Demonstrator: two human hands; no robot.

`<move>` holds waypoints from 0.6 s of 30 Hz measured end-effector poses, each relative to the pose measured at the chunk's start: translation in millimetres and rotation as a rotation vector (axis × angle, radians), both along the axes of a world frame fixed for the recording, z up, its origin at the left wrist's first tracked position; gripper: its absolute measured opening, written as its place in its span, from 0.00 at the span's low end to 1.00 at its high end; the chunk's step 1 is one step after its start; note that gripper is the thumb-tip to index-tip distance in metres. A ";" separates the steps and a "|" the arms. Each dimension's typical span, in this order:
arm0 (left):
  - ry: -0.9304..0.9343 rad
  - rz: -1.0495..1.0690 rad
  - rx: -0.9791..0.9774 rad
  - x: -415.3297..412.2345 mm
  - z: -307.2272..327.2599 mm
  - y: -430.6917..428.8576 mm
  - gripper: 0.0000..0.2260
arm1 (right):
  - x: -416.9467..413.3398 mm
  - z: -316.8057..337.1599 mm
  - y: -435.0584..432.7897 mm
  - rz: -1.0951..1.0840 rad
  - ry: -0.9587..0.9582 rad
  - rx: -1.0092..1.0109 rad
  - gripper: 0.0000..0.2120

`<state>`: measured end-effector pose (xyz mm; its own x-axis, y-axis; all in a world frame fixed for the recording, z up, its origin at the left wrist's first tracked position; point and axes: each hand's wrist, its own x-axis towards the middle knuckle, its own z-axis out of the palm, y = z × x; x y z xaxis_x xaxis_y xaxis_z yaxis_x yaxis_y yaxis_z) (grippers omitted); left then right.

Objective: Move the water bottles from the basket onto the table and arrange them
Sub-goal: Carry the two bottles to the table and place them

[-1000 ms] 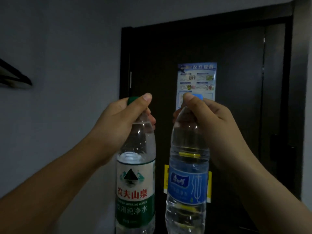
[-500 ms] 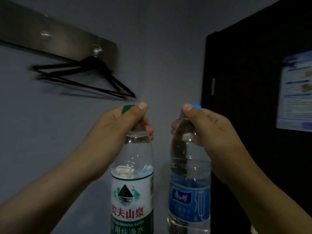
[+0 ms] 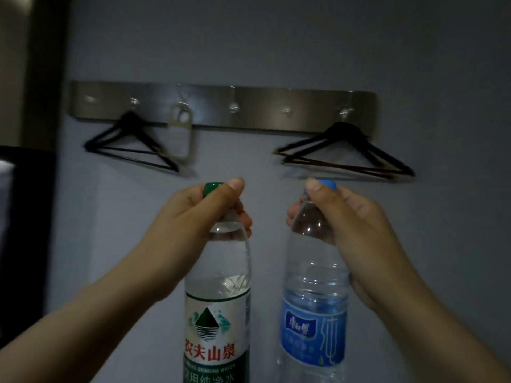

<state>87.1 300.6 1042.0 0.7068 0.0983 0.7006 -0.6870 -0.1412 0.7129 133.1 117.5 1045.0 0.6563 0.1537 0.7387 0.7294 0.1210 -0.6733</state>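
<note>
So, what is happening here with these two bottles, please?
A person holds two water bottles up in front of a grey wall. The left hand grips the neck of the green-capped bottle, the right hand that of the blue-capped bottle. Both are upright, side by side, apart. Behind them is a metal hook rail with black hangers. No basket or table is in view.

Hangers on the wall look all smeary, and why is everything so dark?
In the head view the room is dim, so colours look grey; in the same view the hangers and metal rail are smeared, probably by camera motion; the green bottle and blue bottle up close look sharper, with small glints.
</note>
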 end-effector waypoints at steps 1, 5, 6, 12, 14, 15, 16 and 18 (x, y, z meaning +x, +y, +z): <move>0.003 0.047 0.017 -7.9 -1.3 19.9 0.16 | -0.9 -1.0 19.8 0.032 0.001 0.006 0.14; 0.015 0.204 0.061 -44.1 -4.5 96.9 0.17 | -12.3 -5.8 102.3 0.158 -0.003 -0.005 0.17; 0.018 0.234 0.058 -54.4 -5.3 114.8 0.17 | -16.3 -7.1 123.3 0.195 0.000 0.002 0.17; 0.062 0.395 0.058 -114.0 -11.1 214.3 0.21 | -41.6 -13.9 242.3 0.394 -0.003 0.026 0.14; 0.085 0.450 0.084 -128.9 -13.2 244.7 0.23 | -48.6 -15.3 278.6 0.445 -0.006 0.019 0.15; 0.090 0.478 0.089 -134.7 -14.3 259.7 0.23 | -51.1 -15.7 296.3 0.463 -0.007 0.015 0.15; 0.089 0.506 0.092 -139.4 -15.8 274.5 0.23 | -53.0 -15.9 313.3 0.481 -0.009 0.010 0.15; 0.080 0.571 0.100 -146.2 -19.7 303.2 0.20 | -54.6 -16.0 345.1 0.526 -0.017 -0.002 0.14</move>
